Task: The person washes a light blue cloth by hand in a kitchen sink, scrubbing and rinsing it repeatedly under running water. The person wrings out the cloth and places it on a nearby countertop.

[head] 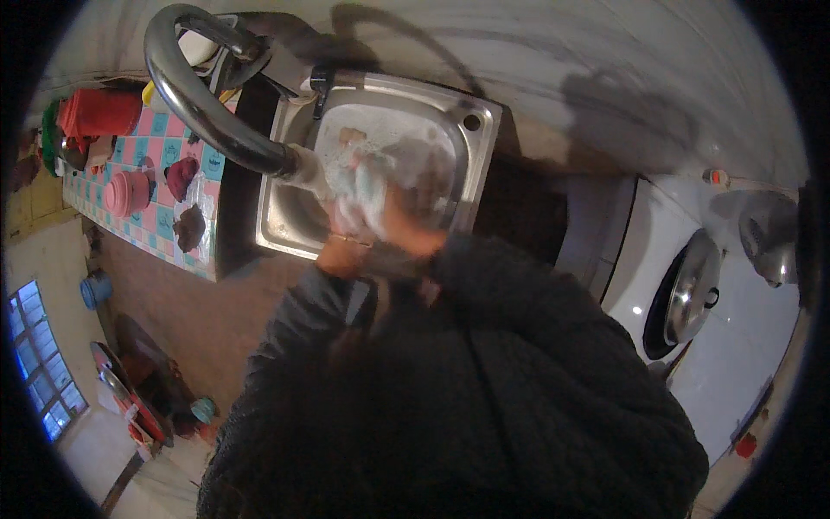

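Note:
Both my hands are together over a stainless steel sink [267, 224]. Between them is a wet, pale white-and-greenish bundle that looks like cloth, blurred by motion. My left hand [343, 224] is at the bundle's near left side, with a thin band at the wrist. Pressed against its right side is my right hand [408, 224]. Cloudy, sudsy water [389, 120] fills part of the basin beyond my hands, and a small brownish piece [351, 135] shows in it. A curved metal tap [194, 110] arches in from the left, its pale outlet close to my left hand.
A tiled-pattern counter [146, 214] on the left carries a pink lidded container [127, 193], a red container [100, 111] and a dark red cloth-like lump [181, 178]. On the white worktop [746, 337] at right are a lidded pan [690, 292] and a metal kettle [768, 237].

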Demonstrator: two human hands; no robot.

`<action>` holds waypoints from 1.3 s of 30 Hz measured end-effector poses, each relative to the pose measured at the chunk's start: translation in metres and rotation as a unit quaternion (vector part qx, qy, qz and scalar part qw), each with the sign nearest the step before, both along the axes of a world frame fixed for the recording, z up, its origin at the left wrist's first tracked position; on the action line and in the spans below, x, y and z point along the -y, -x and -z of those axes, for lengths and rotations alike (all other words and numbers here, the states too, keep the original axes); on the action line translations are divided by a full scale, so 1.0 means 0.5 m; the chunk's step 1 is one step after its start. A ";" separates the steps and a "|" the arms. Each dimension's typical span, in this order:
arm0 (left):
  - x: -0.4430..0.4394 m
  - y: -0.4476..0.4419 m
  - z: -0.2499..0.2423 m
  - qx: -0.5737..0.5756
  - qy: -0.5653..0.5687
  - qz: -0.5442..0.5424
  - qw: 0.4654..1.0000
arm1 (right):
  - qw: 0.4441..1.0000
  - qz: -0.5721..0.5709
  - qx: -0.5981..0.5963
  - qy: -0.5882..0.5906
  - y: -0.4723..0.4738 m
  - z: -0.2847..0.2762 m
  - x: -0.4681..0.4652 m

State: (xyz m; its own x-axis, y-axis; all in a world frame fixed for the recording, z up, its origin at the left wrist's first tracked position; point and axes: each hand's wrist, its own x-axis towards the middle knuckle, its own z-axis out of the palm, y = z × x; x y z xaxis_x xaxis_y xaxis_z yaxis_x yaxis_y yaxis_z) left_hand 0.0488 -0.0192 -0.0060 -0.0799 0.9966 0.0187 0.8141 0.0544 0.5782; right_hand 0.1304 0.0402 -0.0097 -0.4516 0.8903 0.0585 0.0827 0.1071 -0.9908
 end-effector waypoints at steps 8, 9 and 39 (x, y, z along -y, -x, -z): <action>0.020 -0.011 0.041 0.656 0.048 -0.089 0.748 | 0.994 -0.007 -0.051 0.101 0.001 0.072 0.018; 0.016 -0.008 0.042 0.496 0.085 -0.147 0.852 | 0.992 -0.014 -0.036 0.119 -0.008 0.095 0.006; 0.015 -0.008 0.016 0.005 0.246 0.001 0.969 | 0.969 0.108 0.202 0.096 -0.007 0.025 -0.023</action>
State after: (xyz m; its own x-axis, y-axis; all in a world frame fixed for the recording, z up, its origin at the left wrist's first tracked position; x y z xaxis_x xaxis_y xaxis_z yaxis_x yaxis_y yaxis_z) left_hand 0.0529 -0.0266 -0.0140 -0.0759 0.8847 -0.4600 0.8087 0.3245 0.4906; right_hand 0.1340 0.0516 -0.0220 -0.2048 0.9434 -0.2608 0.4675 -0.1398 -0.8729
